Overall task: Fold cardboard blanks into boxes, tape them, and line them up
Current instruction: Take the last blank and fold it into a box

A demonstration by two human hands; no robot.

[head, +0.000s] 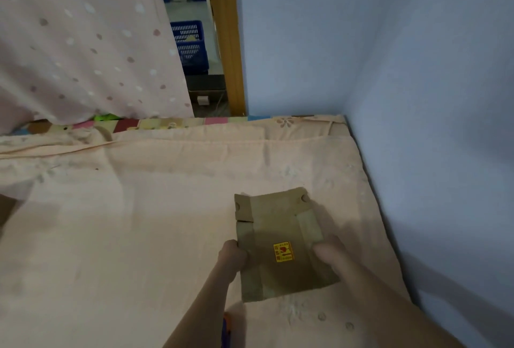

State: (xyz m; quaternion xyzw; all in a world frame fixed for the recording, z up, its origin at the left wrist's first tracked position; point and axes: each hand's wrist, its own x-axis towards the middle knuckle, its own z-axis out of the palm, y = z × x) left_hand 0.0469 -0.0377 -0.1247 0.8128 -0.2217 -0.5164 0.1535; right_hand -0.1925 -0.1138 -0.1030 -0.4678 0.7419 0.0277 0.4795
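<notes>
The left hand (pixel 232 254) curls its fingers round the left edge of a flat cardboard blank (pixel 281 244), gripping it. The right hand (pixel 329 254) lies on the blank's right edge with fingers pointing toward the left hand; it is blurred, so I cannot tell whether it grips or only presses. Between the two hands a yellow sticker (pixel 283 252) shows on the cardboard. The blank lies on a peach bedsheet (pixel 139 222), its notched flaps reaching beyond the hands. Further off, left of the hands, hangs a spotted curtain (pixel 83 41), with a blue basket (pixel 190 44) past it.
</notes>
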